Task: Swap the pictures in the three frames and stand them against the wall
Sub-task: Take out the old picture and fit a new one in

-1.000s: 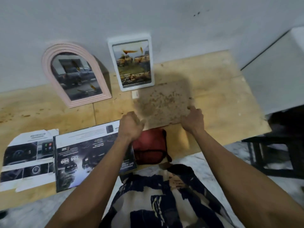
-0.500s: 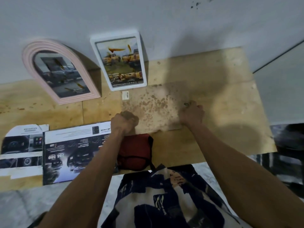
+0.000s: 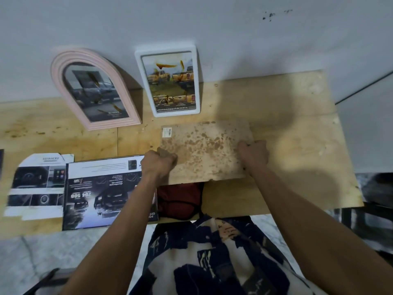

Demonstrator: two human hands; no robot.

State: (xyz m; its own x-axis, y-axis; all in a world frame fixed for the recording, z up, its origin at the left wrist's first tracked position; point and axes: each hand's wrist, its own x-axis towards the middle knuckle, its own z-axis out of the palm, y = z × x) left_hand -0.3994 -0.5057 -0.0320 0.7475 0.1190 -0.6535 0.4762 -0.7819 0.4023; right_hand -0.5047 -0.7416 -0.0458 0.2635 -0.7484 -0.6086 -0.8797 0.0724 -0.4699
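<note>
- third frame [image 3: 204, 152] lies face down near the middle: flat stiff board back, probably light, glass side likely fragile
- left hand [image 3: 158, 165] and right hand [image 3: 253, 154] both curled onto its side edges, a decent place to hold

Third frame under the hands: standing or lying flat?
Lying flat, back side up: the third frame rests on the table, both hands gripping its edges.

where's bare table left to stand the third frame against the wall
Free: the table right of the white frame, up to the wall. Bare strip beyond the right hand too. Crowded: pink frame and white frame on the left, brochures and red pouch in front.
</note>
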